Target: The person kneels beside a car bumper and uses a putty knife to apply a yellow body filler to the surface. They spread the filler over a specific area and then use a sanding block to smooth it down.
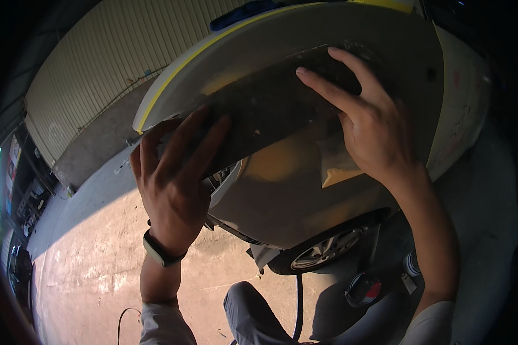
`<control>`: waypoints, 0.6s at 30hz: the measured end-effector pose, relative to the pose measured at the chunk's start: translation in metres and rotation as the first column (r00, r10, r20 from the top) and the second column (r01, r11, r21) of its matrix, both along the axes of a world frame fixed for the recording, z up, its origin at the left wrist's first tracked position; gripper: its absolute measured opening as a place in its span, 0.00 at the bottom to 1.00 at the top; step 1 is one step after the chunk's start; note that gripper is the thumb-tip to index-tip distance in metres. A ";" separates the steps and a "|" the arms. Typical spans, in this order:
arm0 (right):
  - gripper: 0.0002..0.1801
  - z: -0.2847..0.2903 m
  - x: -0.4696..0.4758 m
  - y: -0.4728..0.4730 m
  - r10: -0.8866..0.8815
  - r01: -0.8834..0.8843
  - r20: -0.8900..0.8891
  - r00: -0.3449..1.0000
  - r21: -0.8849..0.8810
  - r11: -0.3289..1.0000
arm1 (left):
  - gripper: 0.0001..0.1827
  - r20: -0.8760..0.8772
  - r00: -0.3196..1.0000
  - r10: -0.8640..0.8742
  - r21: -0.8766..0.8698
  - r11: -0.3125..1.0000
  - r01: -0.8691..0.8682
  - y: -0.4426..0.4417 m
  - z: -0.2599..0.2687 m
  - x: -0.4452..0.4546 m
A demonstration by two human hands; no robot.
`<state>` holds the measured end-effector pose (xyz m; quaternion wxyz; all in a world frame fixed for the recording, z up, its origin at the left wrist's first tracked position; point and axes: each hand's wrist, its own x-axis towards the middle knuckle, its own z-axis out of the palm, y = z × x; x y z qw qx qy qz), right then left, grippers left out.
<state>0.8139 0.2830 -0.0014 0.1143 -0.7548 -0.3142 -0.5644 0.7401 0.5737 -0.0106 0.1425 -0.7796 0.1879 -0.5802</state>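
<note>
A long, dark, flat sheet (263, 112) lies across the sanded grey front fender (267, 211) of a car. My left hand (172, 172) grips the sheet's left end, its fingers spread over the dark surface. On the right end rest the fingertips of my right hand (371, 125), two of them stretched apart. Below my right palm hangs a greyish sheet (332, 157) with a yellowish lower corner; how it is held is hidden. Tan filler patches (280, 159) show on the fender. Yellow masking tape (177, 73) follows its upper edge.
Under the fender is the front wheel (328, 252). A black hose (299, 302) runs along the concrete floor (90, 276). Near my leg stand a dark round container (362, 289) and a can (411, 263). A dark blue cloth (241, 15) lies beyond the taped edge.
</note>
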 end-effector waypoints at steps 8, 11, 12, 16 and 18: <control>0.44 -0.013 0.008 0.006 0.097 -0.092 -0.046 0.994 0.101 0.991 | 0.34 0.021 1.000 0.017 0.009 1.000 -0.017 0.002 -0.004 0.015; 0.43 -0.023 0.008 0.010 0.157 -0.151 -0.034 0.987 0.137 0.979 | 0.34 0.017 0.999 0.049 0.016 0.999 -0.049 0.003 -0.012 0.019; 0.43 -0.028 0.010 0.012 0.195 -0.198 0.033 0.980 0.145 0.969 | 0.34 0.011 0.998 0.065 0.015 0.998 -0.066 0.003 -0.016 0.018; 0.42 -0.050 0.010 0.010 0.205 -0.190 -0.070 0.976 0.178 0.966 | 0.34 -0.010 0.998 0.064 0.037 0.997 -0.064 0.002 -0.034 0.017; 0.41 -0.063 0.006 0.008 0.186 -0.166 -0.139 0.973 0.140 0.976 | 0.32 -0.042 0.998 0.046 0.036 0.998 -0.045 0.002 -0.043 0.013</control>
